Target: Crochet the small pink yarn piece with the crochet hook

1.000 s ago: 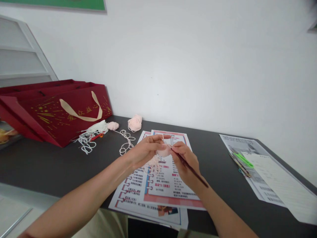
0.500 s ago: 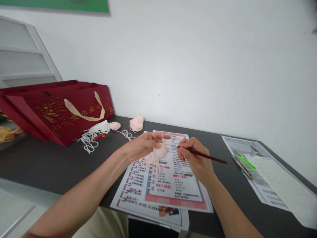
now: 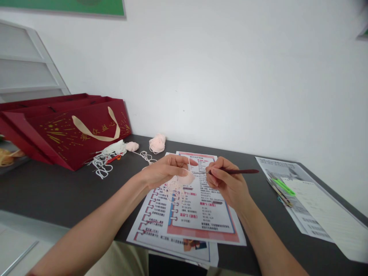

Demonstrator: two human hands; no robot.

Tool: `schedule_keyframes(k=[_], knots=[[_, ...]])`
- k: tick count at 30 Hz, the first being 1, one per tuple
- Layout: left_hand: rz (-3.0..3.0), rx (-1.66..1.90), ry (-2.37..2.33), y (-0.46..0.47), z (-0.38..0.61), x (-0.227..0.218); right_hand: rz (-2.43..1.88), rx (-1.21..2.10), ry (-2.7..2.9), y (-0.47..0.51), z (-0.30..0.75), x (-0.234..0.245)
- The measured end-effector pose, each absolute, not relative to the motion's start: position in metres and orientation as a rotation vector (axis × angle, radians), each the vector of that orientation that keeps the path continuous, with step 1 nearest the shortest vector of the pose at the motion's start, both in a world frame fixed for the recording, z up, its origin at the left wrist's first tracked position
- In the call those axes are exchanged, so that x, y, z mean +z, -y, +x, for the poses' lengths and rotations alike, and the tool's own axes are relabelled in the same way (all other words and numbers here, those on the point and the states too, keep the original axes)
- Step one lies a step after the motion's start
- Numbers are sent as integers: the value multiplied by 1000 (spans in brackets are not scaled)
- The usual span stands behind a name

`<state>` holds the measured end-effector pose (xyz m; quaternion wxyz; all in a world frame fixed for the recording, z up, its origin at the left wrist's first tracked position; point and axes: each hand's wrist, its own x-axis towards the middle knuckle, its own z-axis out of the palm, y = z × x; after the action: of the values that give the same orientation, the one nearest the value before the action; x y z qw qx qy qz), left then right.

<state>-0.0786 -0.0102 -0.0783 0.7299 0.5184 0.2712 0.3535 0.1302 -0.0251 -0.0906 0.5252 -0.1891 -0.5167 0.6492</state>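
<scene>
Dark table (image 3: pixel 57 191), left hand (image 3: pixel 163 172) half-hiding pink crochet (image 3: pixel 188 178), hook (image 3: pixel 238 171) tip blurred

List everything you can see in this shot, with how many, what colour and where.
crochet hook: one, dark red, held in the right hand
crocheted piece: one, pale pink, pinched in the left hand, loose yarn trailing below
pattern sheets: two, printed pink and blue, overlapping on the table
yarn balls: two, pale pink, near the wall
gift bags: at least two, dark red with gold print, lying at left
yarn tangle: one, white, beside the gift bags
papers: a few, white, at right
green tool: one, on the papers, kind unclear
table: one, dark grey
left hand: one, bare
right hand: one, bare
</scene>
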Motion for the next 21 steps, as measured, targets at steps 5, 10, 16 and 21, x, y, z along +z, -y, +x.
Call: schedule_keyframes(k=[5,10,16,21], knots=[[1319,907,-677,15,-72,-80,-499,1514,1238,26,126,-91],[1427,993,-781,19,-68,-81,-568,1231,1424,27,127,-98],[1514,1074,-872,23,-65,-82,-721,850,1650,35,127,-104],[1632,1162,-962,23,-63,-85,-807,499,1817,40,124,-104]])
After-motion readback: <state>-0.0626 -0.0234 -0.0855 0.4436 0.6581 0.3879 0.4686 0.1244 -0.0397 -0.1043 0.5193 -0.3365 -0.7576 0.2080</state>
